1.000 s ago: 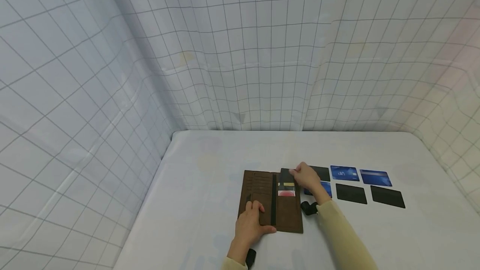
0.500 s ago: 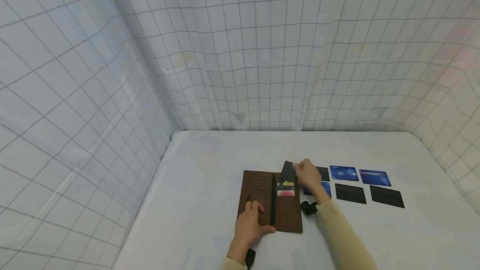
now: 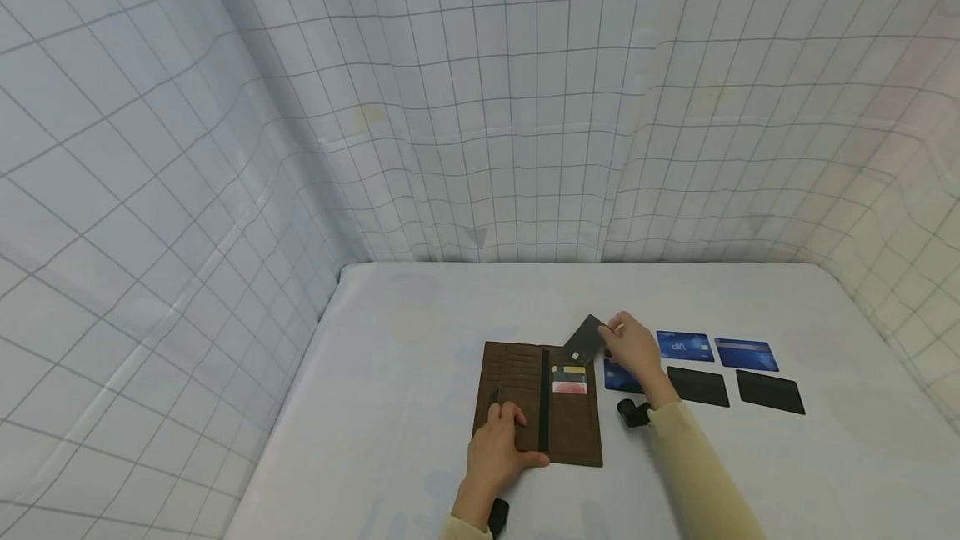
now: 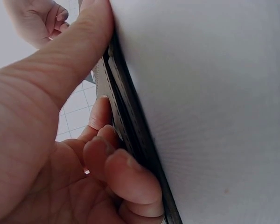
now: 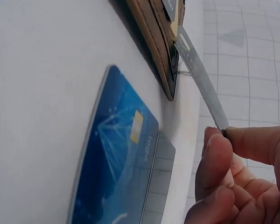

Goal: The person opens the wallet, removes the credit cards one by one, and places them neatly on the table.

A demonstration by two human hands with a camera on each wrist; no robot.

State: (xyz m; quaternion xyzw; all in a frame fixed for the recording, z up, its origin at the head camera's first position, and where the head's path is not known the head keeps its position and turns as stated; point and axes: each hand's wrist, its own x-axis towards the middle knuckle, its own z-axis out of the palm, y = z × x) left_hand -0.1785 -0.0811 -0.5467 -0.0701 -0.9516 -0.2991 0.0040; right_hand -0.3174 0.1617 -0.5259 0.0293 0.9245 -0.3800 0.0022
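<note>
Pulled farther up and tilted, the dark card (image 3: 585, 340), lower centre-right of the frame, seems fully out, pinched by the right hand (image 3: 633, 350); other cards (image 3: 570, 387) remain in the wallet (image 3: 573, 433), gripped by the left hand (image 3: 495, 450).

We can read "VIP" in pale capitals, upside down to us, on the blue card (image 3: 693, 350) in the farther row to the right of the brown wallet (image 3: 574, 432); smaller pale print at that card's edges is too tiny for us to make out. On the chip-bearing card (image 5: 113, 175) just beside the wallet, the right wrist view gives us a small, faint word that seems to be "logo", though blur and slant leave us unsure. We also see pale marks on the dark card (image 3: 585, 339) at the wallet's far right corner, too steeply angled to read.
</note>
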